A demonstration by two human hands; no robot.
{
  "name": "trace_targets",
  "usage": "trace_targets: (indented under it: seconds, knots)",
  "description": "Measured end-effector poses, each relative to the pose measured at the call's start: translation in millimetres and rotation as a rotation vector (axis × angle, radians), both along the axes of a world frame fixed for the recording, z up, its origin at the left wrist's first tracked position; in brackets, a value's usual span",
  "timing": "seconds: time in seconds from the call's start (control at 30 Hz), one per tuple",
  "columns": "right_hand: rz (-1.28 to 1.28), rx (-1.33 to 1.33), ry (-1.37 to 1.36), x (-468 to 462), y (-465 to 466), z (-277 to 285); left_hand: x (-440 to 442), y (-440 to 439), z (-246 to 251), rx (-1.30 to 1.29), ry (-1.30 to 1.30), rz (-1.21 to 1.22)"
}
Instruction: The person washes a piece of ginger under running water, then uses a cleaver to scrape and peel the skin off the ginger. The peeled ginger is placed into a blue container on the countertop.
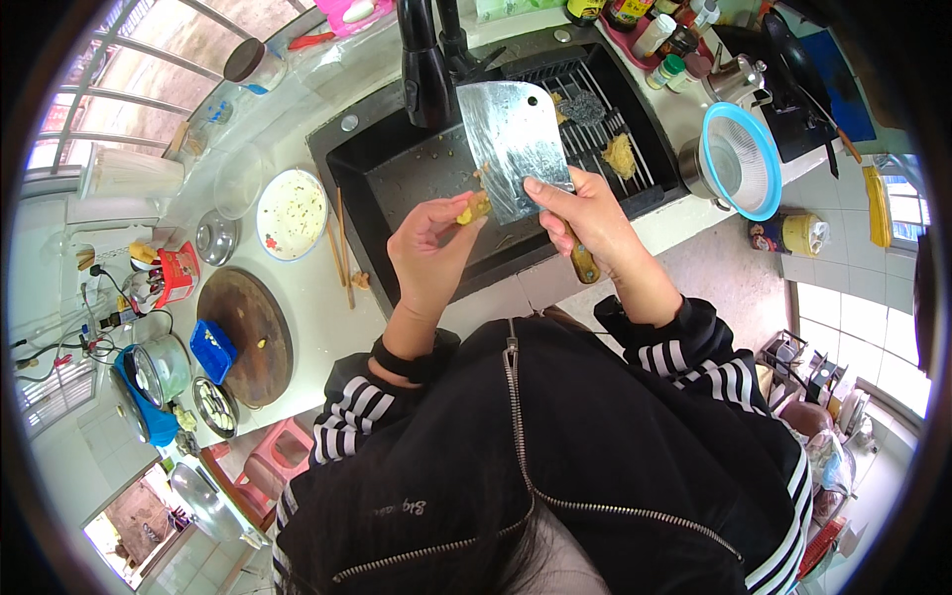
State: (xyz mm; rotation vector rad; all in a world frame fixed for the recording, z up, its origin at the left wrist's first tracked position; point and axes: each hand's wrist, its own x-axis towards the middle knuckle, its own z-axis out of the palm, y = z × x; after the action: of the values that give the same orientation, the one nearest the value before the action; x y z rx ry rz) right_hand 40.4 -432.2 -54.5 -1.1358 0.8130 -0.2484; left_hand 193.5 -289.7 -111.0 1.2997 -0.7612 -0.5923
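My right hand (584,216) grips a cleaver (513,149) where its broad metal blade meets the wooden handle, over the dark sink (424,186). Between the thumb and fingers of my left hand (435,249) is a small yellow-brown piece of food (474,208), perhaps ginger root, at the blade's left edge. Small scraps cling to the blade near it and lie on the sink bottom. A black faucet (428,82) stands just behind the blade. In the sink's right part, a steel wool scourer (584,110) and a yellowish scrubbing pad (619,156) rest on a rack.
Left of the sink are wooden chopsticks (343,245), a white enamel bowl (291,216), a metal bowl (217,238) and a round wooden chopping board (260,320) with a blue tray (213,351) at its edge. Rightward stand a blue-rimmed strainer (773,163), seasoning jars (666,71) and a moka pot (732,78).
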Motion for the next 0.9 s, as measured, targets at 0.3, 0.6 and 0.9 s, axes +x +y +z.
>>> trace_targets:
  seconds: [0.3, 0.6, 0.9]
  knots:
    - [0.07, 0.054, 0.009, -3, -1, -4, 4, 1, 3, 0.063, 0.064, -0.038]
    - [0.035, 0.29, 0.003, -4, -4, -2, -1, -1, -2, -0.015, -0.03, 0.01]
    - [0.065, 0.005, -0.01, -1, 0, -7, 3, -3, -6, 0.012, -0.178, 0.014]
